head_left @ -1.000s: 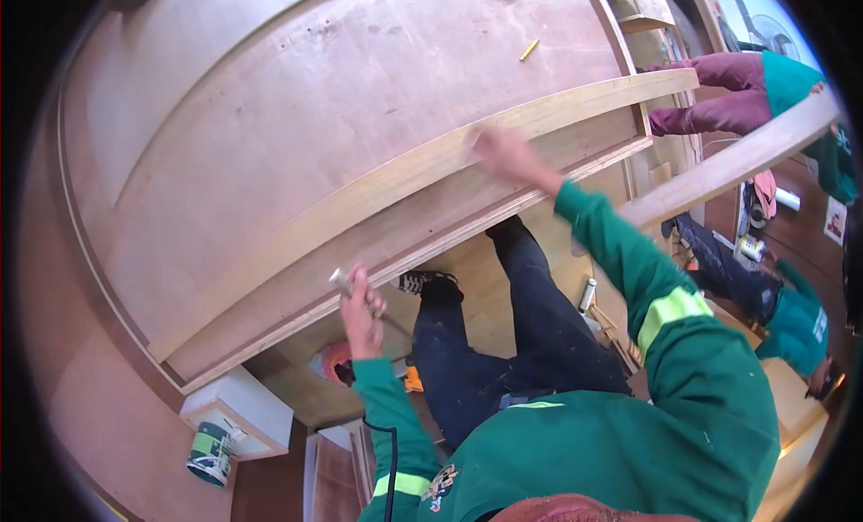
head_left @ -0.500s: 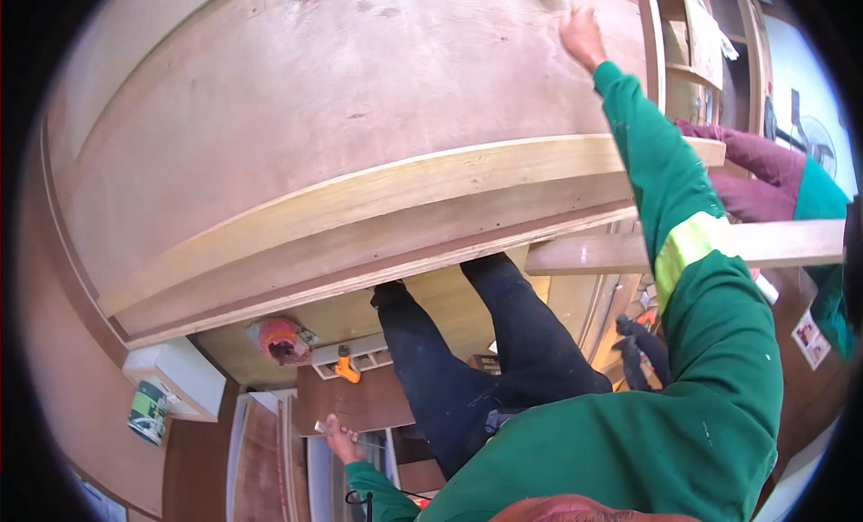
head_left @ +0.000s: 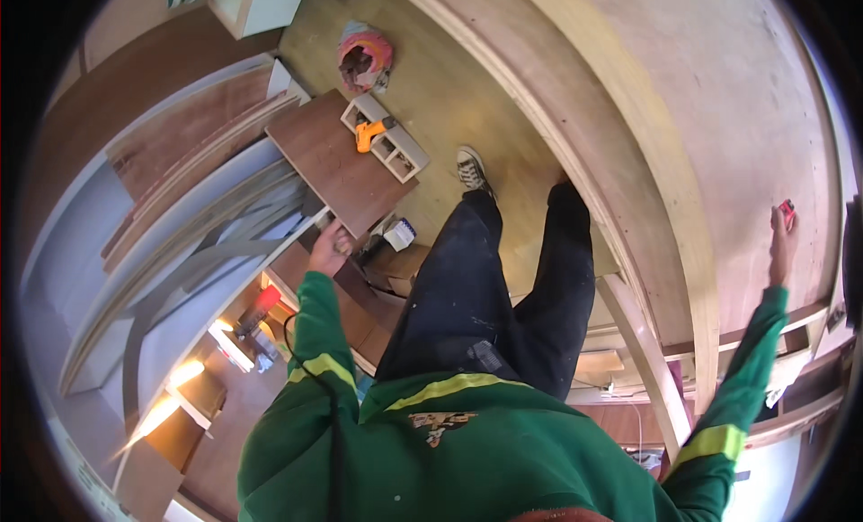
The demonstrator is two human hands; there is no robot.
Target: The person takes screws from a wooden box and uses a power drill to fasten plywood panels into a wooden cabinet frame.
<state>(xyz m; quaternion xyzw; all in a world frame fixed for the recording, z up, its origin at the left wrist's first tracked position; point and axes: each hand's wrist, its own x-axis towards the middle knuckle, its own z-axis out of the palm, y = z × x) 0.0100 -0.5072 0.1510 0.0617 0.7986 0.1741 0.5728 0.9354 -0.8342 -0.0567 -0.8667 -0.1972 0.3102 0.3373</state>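
Note:
My left hand (head_left: 330, 249) is curled below the corner of a brown board (head_left: 306, 144); what it holds is too small and hidden to make out. A black cord runs along my left sleeve. My right hand (head_left: 781, 236) grips a small red object (head_left: 789, 212), possibly a tape measure, over a large pale plywood panel (head_left: 701, 90) with curved timber strips (head_left: 687, 261) along it. On the brown board an orange drill (head_left: 367, 133) lies in a white slotted frame (head_left: 409, 162).
My legs stand on the wooden floor (head_left: 431, 108) between the panel and stacked boards (head_left: 180, 144) at left. A pink bag (head_left: 364, 54) lies on the floor. A slanted plank (head_left: 638, 342) is beside my right leg. A lit shelf (head_left: 207, 392) sits at lower left.
The view has swung left, bringing the stacked boards into view and moving the panel rightward. My right hand now has the red object; earlier it was reaching toward one at the panel's far side.

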